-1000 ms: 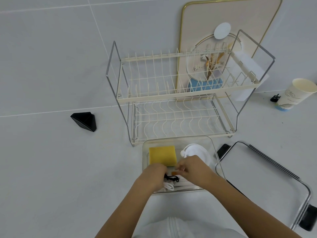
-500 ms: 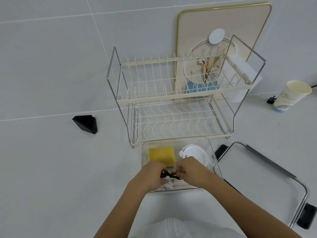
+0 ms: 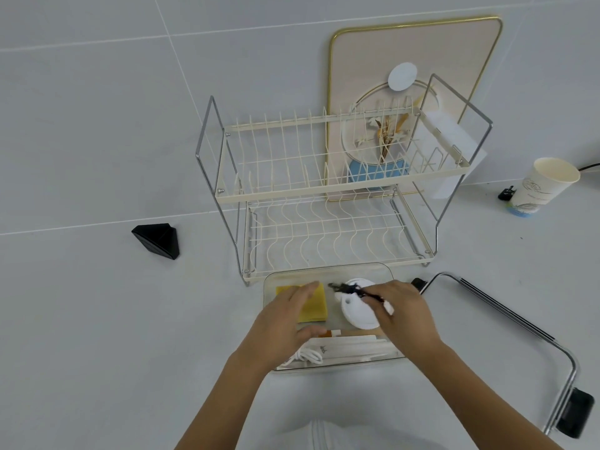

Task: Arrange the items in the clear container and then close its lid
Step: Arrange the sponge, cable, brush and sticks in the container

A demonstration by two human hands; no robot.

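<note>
Over the clear container [image 3: 328, 271], which sits just in front of the dish rack [image 3: 324, 190], both hands are working inside the rim. Lid [image 3: 506, 323] lies open-side to the right of the container, not yet on.

Contents visible: yellow sponge [image 3: 316, 303] back left, white round disc [image 3: 357, 308] back right, white sticks [image 3: 354, 347] along the front wall, white cord [image 3: 305, 355] front left, small orange piece [image 3: 327, 333] beside the sticks.

Step in hand, as judged: placing the small black item [image 3: 345, 288], which looks like a thin tangled cord or clip; too blurred to say which.

How to do it well:
- set it in the free gap between sponge and disc, not on top of the disc, so nothing stands proud of the rim
- lower, then release; don't drop, it's light and could snag
- clear both hands before reaching for the lid

Right hand [image 3: 402, 316]: fingers pinched narrow on the black item, holding it above the disc's back edge.

Left hand [image 3: 282, 323]: fingers spread fairly wide and flat, resting over the sponge's left part, thumb near the orange piece. Gripping nothing that can be seen; whether it presses the sponge or only hovers, cannot tell.
</note>
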